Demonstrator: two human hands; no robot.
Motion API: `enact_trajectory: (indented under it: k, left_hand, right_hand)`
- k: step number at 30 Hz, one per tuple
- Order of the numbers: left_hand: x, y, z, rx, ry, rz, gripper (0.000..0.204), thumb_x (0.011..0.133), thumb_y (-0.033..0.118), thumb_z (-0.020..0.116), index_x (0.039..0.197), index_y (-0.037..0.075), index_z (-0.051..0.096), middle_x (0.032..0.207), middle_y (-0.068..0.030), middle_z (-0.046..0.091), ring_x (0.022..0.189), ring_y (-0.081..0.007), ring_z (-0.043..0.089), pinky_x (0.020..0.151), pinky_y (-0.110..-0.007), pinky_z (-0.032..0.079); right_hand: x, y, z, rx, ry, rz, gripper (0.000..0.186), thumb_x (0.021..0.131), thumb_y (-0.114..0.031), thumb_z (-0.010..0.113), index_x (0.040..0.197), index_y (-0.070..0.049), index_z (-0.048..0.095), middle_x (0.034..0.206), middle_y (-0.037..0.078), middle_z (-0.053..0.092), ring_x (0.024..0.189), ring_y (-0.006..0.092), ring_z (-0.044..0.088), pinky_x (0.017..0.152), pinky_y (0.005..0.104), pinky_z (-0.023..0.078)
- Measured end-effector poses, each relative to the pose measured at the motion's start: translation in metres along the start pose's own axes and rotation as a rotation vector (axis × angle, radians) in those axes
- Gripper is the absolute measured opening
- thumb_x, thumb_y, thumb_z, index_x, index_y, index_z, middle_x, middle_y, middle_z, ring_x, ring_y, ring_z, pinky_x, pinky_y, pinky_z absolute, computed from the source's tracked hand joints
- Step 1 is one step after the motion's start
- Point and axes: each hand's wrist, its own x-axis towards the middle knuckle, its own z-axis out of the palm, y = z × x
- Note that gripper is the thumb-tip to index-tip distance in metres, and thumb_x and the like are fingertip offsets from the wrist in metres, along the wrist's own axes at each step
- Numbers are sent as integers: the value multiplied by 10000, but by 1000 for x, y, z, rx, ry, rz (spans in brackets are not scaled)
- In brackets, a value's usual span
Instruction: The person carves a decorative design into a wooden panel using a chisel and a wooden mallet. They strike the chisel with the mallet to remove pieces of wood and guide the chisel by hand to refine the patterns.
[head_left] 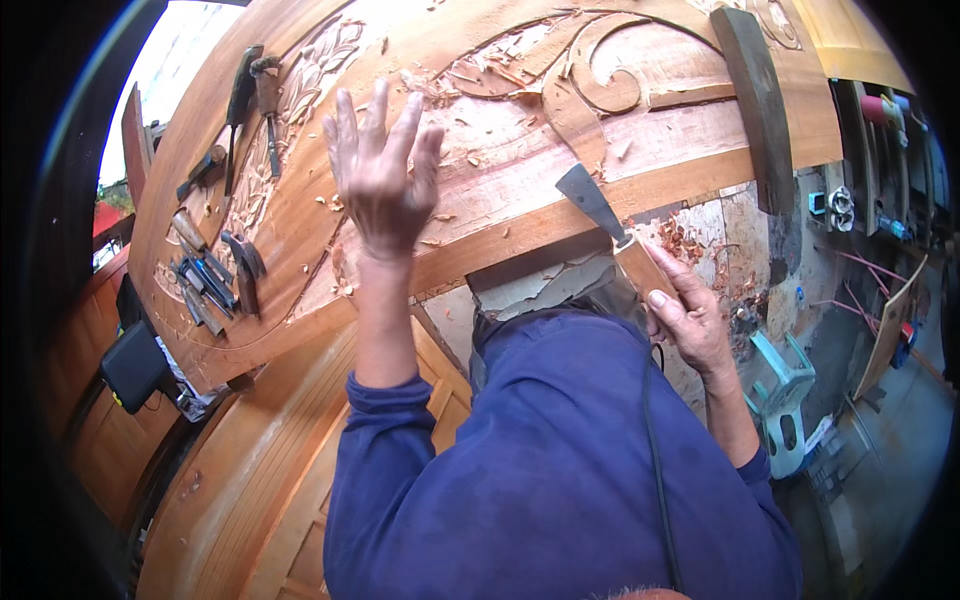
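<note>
My right hand (692, 315) is wrapped round the wooden handle of a chisel (592, 203) with a broad, flared dark blade. The blade points up and left, over the near edge of a carved wooden panel (480, 245). Above the panel, my left hand (383, 180) is raised with its fingers spread, holding nothing. Curled wood shavings (490, 75) lie over the carved scrolls and the recessed ground beyond that hand. Whether the chisel's edge touches the wood, I cannot tell.
Several carving tools (205, 275) and a small hammer (244, 265) lie on the panel's left part, with more chisels (268, 110) farther back. A dark wooden bar (755, 110) crosses the panel's right end. A pale green plastic stool (785, 395) stands at the right, and a dark cord (655, 450) runs down my shirt.
</note>
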Motion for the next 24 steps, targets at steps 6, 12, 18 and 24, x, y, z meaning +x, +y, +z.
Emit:
enact_trajectory:
  k: [6,12,18,24]
  left_hand:
    - [-13,133,25,-978,-235,308,344,977,466,731,998,125,773,1022,-101,709,1027,-325,693,928,-473,551]
    - [17,113,45,-1073,-272,325,420,972,465,668,763,102,650,706,-90,527,688,-300,576,610,-451,461]
    - [23,108,47,-1176,-286,470,404,930,483,699,747,132,620,703,-84,592,626,-290,666,543,-428,518]
    - [33,92,65,-1182,-262,400,352,919,422,705,714,150,616,598,-82,591,531,-315,636,506,-440,493]
  right_hand:
    - [29,-6,35,-76,-97,-37,443,1127,-179,599,1547,-38,593,948,45,729,632,64,576,579,256,494]
    - [38,-50,70,-14,5,32,302,1152,-223,558,1333,1,649,749,-23,580,581,65,531,551,262,470]
    - [30,-58,78,45,106,84,312,1159,-159,505,1401,11,602,748,-1,597,539,52,531,519,235,469]
    - [52,-69,84,5,68,30,275,1164,-177,507,1330,0,637,720,-13,584,535,48,520,502,239,441]
